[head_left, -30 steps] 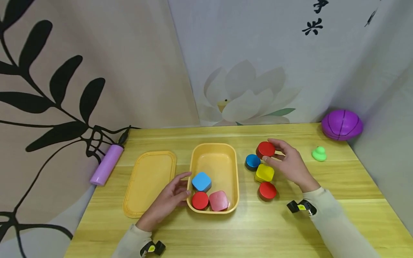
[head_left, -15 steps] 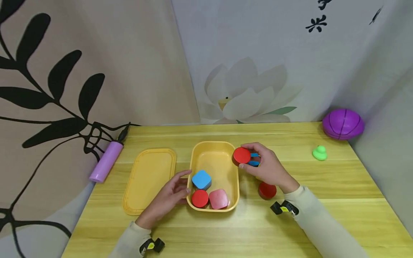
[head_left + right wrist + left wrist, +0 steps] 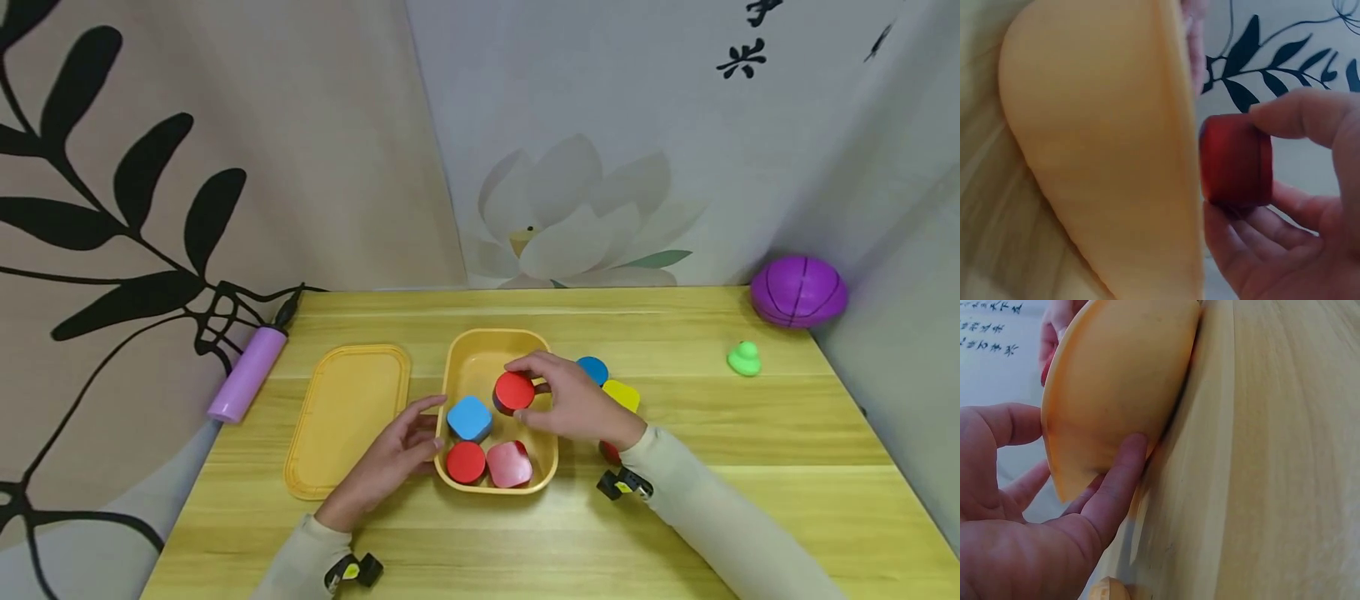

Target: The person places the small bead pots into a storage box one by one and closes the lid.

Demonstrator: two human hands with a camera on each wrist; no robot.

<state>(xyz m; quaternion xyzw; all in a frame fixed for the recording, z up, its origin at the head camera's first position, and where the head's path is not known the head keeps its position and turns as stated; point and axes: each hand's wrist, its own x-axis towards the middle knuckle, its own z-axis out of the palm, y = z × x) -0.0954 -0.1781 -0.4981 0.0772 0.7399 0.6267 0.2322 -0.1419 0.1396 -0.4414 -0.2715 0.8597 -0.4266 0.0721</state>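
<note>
Head view: pinching a red round block (image 3: 514, 392) in the right hand (image 3: 576, 406), over the interior of a yellow box (image 3: 491, 357), toward its right wall. Fingers curled round the block from opposite sides, near and far, with the top face left uncovered. Right wrist view: same grip from lower down, block at about the height of the box's rim and right by it; cannot tell whether touching.

At the box's left wall, left hand (image 3: 386, 467) with fingers spread, touching rather than clasping. In left wrist view, one fingertip at the rim and another finger laid along the outer wall.

Inside the box, toward the near end: blue rounded-square block (image 3: 469, 419) by the left wall, second red round block (image 3: 466, 462) just in front of it, and pink rounded-square block (image 3: 509, 465) beside that red one, toward the right.

To the right of the box, on the table (image 3: 487, 550): blue round block (image 3: 593, 371), yellow block (image 3: 623, 395) nearer and partly behind the right hand, third red round block (image 3: 609, 452) mostly hidden by the wrist. Farther right of the box, well apart: green toy (image 3: 744, 360) and, beyond it, purple ball (image 3: 799, 292).

Just left of the box, lying flat: yellow lid (image 3: 348, 417). Farther left of the box, at the table's edge: lilac cylinder (image 3: 249, 377). Behind the box: hanging cloth (image 3: 592, 208) with a pale flower print.
</note>
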